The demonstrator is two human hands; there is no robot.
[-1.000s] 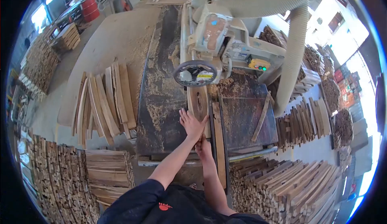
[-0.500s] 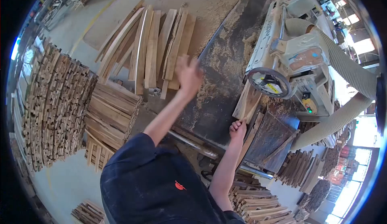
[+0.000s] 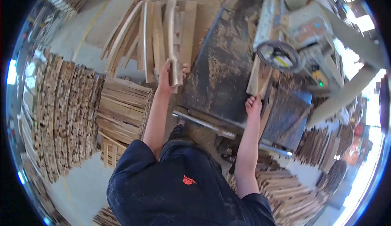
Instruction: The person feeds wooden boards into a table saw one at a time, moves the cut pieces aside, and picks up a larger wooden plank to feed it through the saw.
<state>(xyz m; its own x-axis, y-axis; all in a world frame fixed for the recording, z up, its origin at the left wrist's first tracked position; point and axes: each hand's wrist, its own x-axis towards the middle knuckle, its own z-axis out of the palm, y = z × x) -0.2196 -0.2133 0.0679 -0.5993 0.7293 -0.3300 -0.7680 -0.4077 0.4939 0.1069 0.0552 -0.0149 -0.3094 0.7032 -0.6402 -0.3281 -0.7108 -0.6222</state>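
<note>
My left hand (image 3: 165, 78) is wrapped around the near end of a wooden board (image 3: 175, 51), which appears slightly raised from the boards beside it. More loose boards (image 3: 148, 42) lie side by side to its left. On the right, my right hand (image 3: 253, 104) is closed on the near end of another wooden board (image 3: 257, 78). That board lies on the dark machine table (image 3: 216, 73), and its far end is hidden under the woodworking machine (image 3: 266, 20) near a round handwheel (image 3: 278, 56).
Sawdust covers much of the machine table. A metal bar (image 3: 203, 125) runs along its near edge. Tall stacks of wood (image 3: 61, 116) stand at left, with a lower pile of boards (image 3: 122, 108) beside them. More wood (image 3: 291, 191) lies at lower right. A thick hose (image 3: 344, 91) hangs by the machine.
My left hand, open and blurred near the table edge before, has moved left and taken hold of a board. My right hand stays at its board's end. The view has shifted slightly.
</note>
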